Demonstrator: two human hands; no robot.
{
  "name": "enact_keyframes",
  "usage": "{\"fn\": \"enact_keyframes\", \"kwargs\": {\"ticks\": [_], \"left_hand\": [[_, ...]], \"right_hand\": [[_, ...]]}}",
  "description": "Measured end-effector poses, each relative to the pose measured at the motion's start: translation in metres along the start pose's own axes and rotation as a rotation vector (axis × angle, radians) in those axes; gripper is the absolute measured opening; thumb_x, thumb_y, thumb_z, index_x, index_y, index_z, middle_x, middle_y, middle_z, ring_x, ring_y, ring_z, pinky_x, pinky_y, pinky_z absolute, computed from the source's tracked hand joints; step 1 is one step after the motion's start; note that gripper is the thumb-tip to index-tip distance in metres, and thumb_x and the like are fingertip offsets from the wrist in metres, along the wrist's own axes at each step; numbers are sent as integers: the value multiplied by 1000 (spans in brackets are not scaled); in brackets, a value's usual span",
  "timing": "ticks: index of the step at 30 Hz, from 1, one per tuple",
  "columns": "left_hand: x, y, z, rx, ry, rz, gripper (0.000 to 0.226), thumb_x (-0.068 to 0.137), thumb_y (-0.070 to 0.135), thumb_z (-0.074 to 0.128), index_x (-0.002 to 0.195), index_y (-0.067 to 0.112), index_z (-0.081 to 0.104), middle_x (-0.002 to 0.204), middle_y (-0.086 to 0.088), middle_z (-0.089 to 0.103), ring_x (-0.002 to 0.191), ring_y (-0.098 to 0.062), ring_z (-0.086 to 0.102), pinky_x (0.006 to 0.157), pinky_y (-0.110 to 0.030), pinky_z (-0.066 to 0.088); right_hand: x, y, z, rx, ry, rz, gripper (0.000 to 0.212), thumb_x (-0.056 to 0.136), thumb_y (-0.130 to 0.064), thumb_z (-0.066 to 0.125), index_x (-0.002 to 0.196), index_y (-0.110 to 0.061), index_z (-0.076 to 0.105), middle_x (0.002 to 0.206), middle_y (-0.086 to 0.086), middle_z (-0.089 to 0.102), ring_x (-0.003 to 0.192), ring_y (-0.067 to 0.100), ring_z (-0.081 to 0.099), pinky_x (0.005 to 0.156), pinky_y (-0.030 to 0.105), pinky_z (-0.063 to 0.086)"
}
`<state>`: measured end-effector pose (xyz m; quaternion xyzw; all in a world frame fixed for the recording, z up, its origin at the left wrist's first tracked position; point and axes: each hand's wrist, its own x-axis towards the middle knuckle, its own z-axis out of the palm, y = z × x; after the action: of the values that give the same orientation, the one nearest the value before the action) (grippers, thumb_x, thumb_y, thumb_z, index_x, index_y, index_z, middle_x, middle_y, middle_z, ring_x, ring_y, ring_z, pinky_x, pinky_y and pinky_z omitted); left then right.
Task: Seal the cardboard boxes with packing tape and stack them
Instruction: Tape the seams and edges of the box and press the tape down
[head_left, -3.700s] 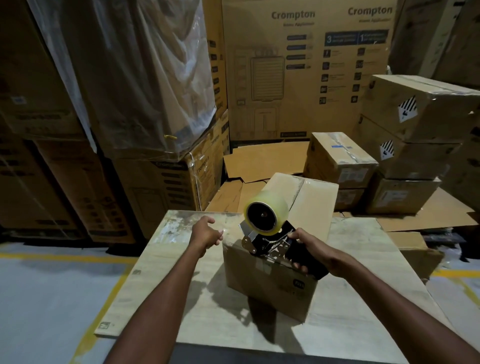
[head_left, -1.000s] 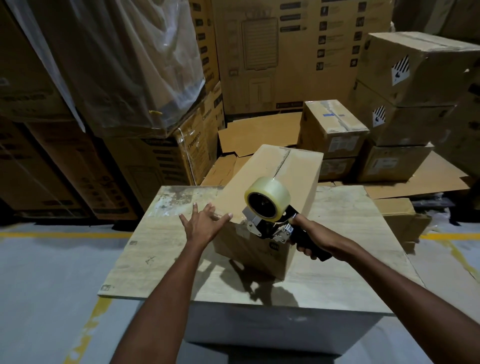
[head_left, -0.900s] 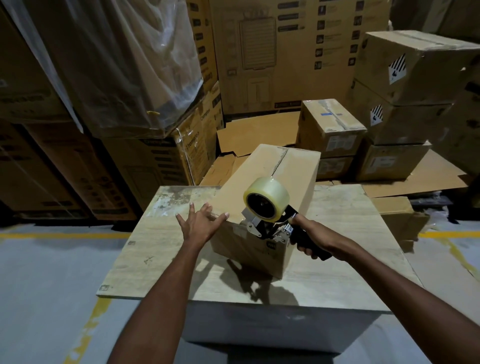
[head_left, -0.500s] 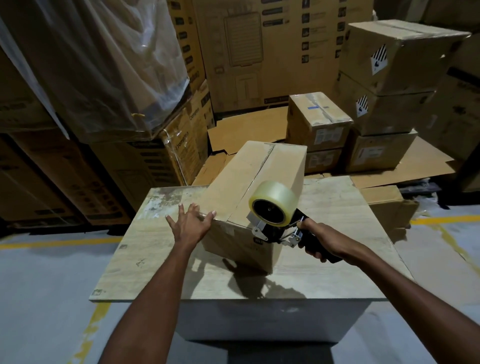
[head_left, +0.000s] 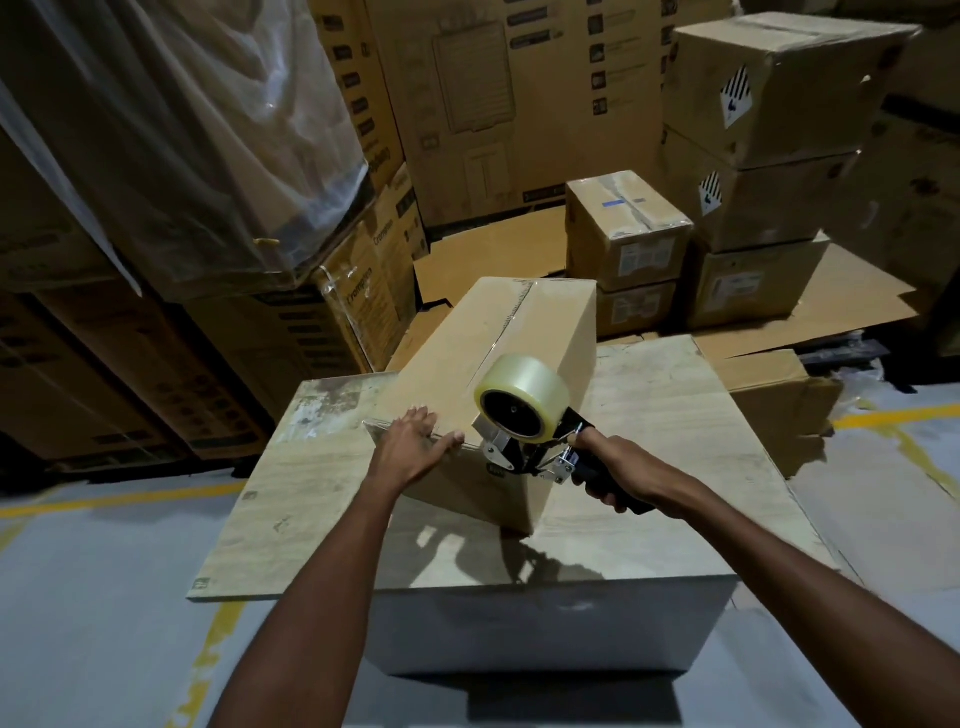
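A person stands at a pale wooden table (head_left: 311, 493) on which 1 long cardboard box (head_left: 457, 353) lies at an angle, its near corner pointing toward the person and its far end reaching past the table's back edge. The box flaps are closed, and a clear strip of tape (head_left: 511, 317) runs along the top seam from the far end down toward the near edge.

The left hand (head_left: 410, 449) lies flat on the near left part of the box top, fingers straight and slightly spread, thumb stretched along the near top edge, pressing down without gripping. The right hand (head_left: 618, 470) is wrapped tightly around the black handle of a tape dispenser (head_left: 540, 457), fingers curled beneath it. The dispenser's metal front sits against the near end of the box, right at the top edge, just beside the left thumb. Its tape roll (head_left: 522, 400) stands upright above the edge, blocking part of the seam. So the box lies between the 2 hands, under the left and just ahead of the right.

Behind the table, 2 small taped boxes (head_left: 623, 234) are stacked, and to their right stands a taller stack of 3 boxes (head_left: 769, 156) on flattened cardboard. A plastic-wrapped stack (head_left: 182, 130) rises at the left. A yellow floor line (head_left: 104, 501) crosses the grey floor.
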<state>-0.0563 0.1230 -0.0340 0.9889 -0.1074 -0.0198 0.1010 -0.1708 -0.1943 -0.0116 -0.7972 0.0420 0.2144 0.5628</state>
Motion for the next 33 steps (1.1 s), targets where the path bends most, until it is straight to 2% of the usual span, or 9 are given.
{"fn": "enact_keyframes", "kwargs": {"ticks": [4, 6, 13, 18, 21, 26, 30, 33], "left_hand": [[0, -2, -1, 62, -8, 2, 125, 68, 102, 20, 150, 12, 49, 163, -12, 36, 152, -27, 29, 122, -44, 25], [2, -3, 3, 90, 3, -21, 134, 62, 107, 15, 150, 12, 49, 162, -10, 37, 151, -27, 31, 122, -45, 27], [-2, 9, 13, 151, 92, -100, 128, 67, 105, 17, 148, 12, 53, 156, -9, 47, 147, -27, 39, 120, -43, 31], [-6, 28, 23, 154, 176, -113, 113, 75, 96, 32, 139, 8, 61, 148, -12, 56, 140, -31, 48, 115, -45, 38], [-5, 37, 28, 177, 201, -121, 113, 76, 96, 29, 136, 8, 63, 144, -13, 59, 135, -33, 52, 112, -47, 43], [-1, 48, 33, 209, 239, -142, 110, 79, 95, 27, 125, 5, 69, 132, -14, 67, 124, -32, 60, 104, -45, 50], [5, 62, 35, 217, 241, -185, 104, 80, 91, 33, 122, 3, 71, 126, -15, 69, 119, -33, 62, 101, -43, 50], [11, 71, 34, 237, 213, -221, 103, 82, 90, 35, 126, 3, 69, 132, -16, 67, 124, -33, 60, 105, -42, 48]], "right_hand": [[-10, 21, -4, 45, 24, 16, 69, 81, -71, 42, 86, -7, 67, 67, 5, 58, 62, 23, 45, 58, 35, 34], [-16, 34, -4, 76, 40, 16, 69, 81, -70, 41, 86, -6, 67, 66, 5, 59, 60, 23, 45, 55, 32, 35], [-29, 87, -4, 181, 103, 88, 70, 81, -70, 42, 84, -5, 68, 65, 7, 59, 58, 22, 45, 54, 31, 34], [-27, 110, 2, 261, 124, 133, 67, 95, -66, 37, 85, -6, 66, 68, 7, 60, 53, 19, 45, 50, 27, 30], [-17, 112, 5, 352, 113, 137, 64, 100, -61, 35, 85, -5, 62, 69, 10, 57, 49, 18, 43, 47, 25, 30], [4, 117, 21, 461, 116, 127, 69, 84, -73, 35, 81, -9, 58, 67, 12, 57, 48, 21, 45, 50, 30, 32], [17, 121, 29, 713, 76, 186, 73, 94, -71, 27, 84, -6, 59, 65, 11, 52, 49, 22, 41, 50, 30, 33], [25, 127, 25, 969, -33, 232, 70, 91, -67, 35, 78, -3, 62, 65, 11, 48, 49, 22, 39, 50, 30, 31]]}}
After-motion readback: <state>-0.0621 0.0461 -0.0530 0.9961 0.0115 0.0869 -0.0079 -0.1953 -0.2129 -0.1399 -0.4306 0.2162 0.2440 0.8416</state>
